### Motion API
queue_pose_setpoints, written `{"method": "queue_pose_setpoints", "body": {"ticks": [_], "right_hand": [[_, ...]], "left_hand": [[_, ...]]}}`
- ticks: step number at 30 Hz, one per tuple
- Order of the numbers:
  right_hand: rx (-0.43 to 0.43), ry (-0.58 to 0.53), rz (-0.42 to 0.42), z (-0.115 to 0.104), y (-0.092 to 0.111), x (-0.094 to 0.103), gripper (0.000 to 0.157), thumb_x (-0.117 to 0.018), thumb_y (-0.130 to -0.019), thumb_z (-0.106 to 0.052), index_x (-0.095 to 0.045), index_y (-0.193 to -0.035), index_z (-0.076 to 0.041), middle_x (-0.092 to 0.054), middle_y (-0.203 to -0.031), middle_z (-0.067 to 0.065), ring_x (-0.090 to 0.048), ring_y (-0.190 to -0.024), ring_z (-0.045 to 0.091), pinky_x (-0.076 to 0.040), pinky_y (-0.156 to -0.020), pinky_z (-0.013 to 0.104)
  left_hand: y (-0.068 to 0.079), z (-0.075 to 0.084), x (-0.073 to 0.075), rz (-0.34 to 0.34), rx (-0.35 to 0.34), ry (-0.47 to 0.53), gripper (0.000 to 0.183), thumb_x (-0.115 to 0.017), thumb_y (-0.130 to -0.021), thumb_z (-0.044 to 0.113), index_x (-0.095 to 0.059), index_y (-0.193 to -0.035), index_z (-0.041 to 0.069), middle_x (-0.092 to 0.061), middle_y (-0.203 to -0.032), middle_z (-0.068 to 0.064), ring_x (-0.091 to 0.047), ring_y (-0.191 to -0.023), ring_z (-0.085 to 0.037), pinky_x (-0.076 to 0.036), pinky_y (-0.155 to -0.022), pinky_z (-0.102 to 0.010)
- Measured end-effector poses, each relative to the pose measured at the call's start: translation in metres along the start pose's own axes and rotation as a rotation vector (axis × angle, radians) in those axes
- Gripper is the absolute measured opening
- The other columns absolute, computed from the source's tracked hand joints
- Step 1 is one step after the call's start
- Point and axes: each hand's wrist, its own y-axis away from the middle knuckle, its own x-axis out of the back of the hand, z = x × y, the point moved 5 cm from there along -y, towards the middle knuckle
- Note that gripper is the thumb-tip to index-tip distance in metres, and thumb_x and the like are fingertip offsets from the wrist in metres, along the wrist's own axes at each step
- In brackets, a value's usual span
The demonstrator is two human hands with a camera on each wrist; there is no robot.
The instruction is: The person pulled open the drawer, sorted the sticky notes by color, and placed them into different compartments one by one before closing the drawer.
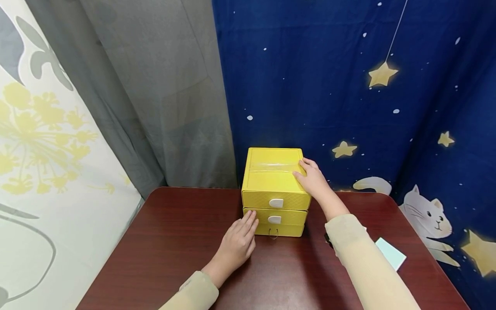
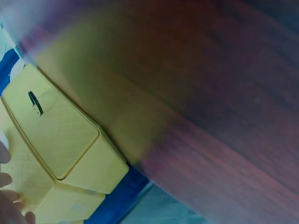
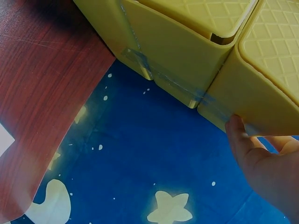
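Observation:
A yellow drawer box [image 1: 271, 183] stands on the table, strips of clear tape across its top. Two white tab handles [image 1: 276, 203] mark its upper drawers, and a thin loop handle [image 1: 273, 234] hangs on the lowest front. My left hand [image 1: 237, 239] touches the lower left of the front with straight fingers; in the left wrist view only a few fingertips [image 2: 9, 205] show at the edge. Over the top right edge rests my right hand [image 1: 314, 183], with digits on both the top and the side. All the drawers look pushed in.
The dark red wooden table [image 1: 186, 241] reaches back to a grey curtain [image 1: 186, 107] and a blue star-patterned curtain [image 1: 294, 86]. A pale blue card [image 1: 390, 253] lies at the right, partly behind my right sleeve.

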Motion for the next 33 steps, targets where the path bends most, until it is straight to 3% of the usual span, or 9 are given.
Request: {"method": "queue_pose_setpoints", "body": {"ticks": [3,7,23,33], "right_hand": [[-0.001,0.001,0.0,0.0,0.0,0.001,0.059,-0.049,-0.098,-0.029,-0.03,-0.147,-0.002,-0.021,-0.155,0.017,-0.021,-0.142,0.037,-0.024,-0.113,0.053],[-0.005,0.005,-0.002,0.0,0.001,0.001,0.059,-0.048,-0.098,-0.029,-0.029,-0.147,-0.002,-0.021,-0.155,0.017,-0.021,-0.142,0.038,-0.023,-0.113,0.054],[-0.007,0.006,-0.013,-0.002,0.002,0.0,0.059,-0.048,-0.098,-0.028,-0.028,-0.148,-0.002,-0.02,-0.155,0.018,-0.02,-0.141,0.038,-0.023,-0.113,0.054],[-0.006,0.002,-0.006,-0.002,0.002,0.001,0.059,-0.048,-0.098,-0.029,-0.029,-0.148,-0.002,-0.02,-0.155,0.017,-0.02,-0.142,0.037,-0.023,-0.113,0.054]], "left_hand": [[0.001,0.003,-0.004,-0.076,0.025,-0.013,0.042,-0.048,-0.09,0.018,-0.058,-0.127,0.0,-0.048,-0.141,-0.016,-0.046,-0.131,-0.027,-0.048,-0.094,-0.041],[0.0,0.006,-0.006,-0.149,0.053,-0.031,0.057,-0.068,-0.077,0.018,-0.056,-0.13,0.001,-0.043,-0.145,-0.016,-0.041,-0.135,-0.027,-0.046,-0.097,-0.042],[0.0,0.007,-0.005,-0.163,0.076,-0.028,0.055,-0.064,-0.078,0.018,-0.055,-0.131,0.003,-0.042,-0.146,-0.016,-0.041,-0.135,-0.026,-0.046,-0.097,-0.045],[-0.003,0.006,0.003,-0.14,0.085,0.02,0.049,-0.065,-0.078,0.017,-0.06,-0.127,0.009,-0.052,-0.138,-0.011,-0.05,-0.126,-0.026,-0.049,-0.092,-0.042]]}}
